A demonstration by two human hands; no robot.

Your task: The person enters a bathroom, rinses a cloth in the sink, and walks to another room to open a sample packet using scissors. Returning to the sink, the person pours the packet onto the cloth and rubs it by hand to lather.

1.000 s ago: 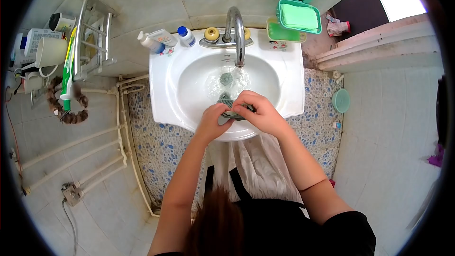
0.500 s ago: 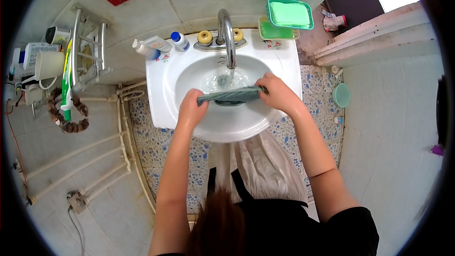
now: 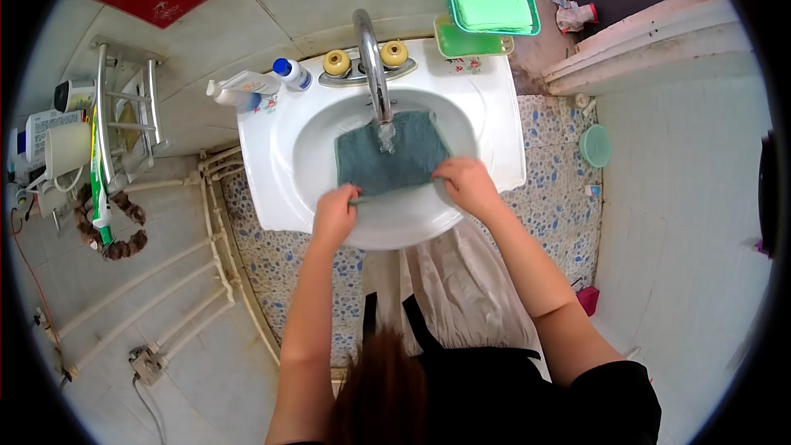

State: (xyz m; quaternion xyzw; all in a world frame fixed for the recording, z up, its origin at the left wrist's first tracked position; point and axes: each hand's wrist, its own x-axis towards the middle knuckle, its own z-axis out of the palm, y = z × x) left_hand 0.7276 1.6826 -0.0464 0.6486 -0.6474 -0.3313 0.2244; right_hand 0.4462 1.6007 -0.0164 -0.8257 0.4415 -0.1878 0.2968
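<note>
A dark green cloth (image 3: 391, 161) lies spread out in the basin of the white sink (image 3: 494, 128). Water from the curved chrome faucet (image 3: 371, 58) runs onto its middle. My left hand (image 3: 335, 213) is closed on the near left corner of the cloth, and my right hand (image 3: 468, 184) pinches the near right corner. Between the two hands the near edge is drawn fairly straight. The far part of the cloth rests against the basin under the stream.
On the sink's back ledge stand a white bottle with a blue cap (image 3: 292, 73), a pump bottle (image 3: 233, 96) and two yellow tap knobs (image 3: 337, 63). A green soap tray (image 3: 493, 8) hangs at the back right. A metal rack (image 3: 128, 107) is on the left wall.
The cloth, before held gathered in a taut strip above the basin, is now opened out under the water. Both hands have come lower and nearer to me. The view has shifted slightly.
</note>
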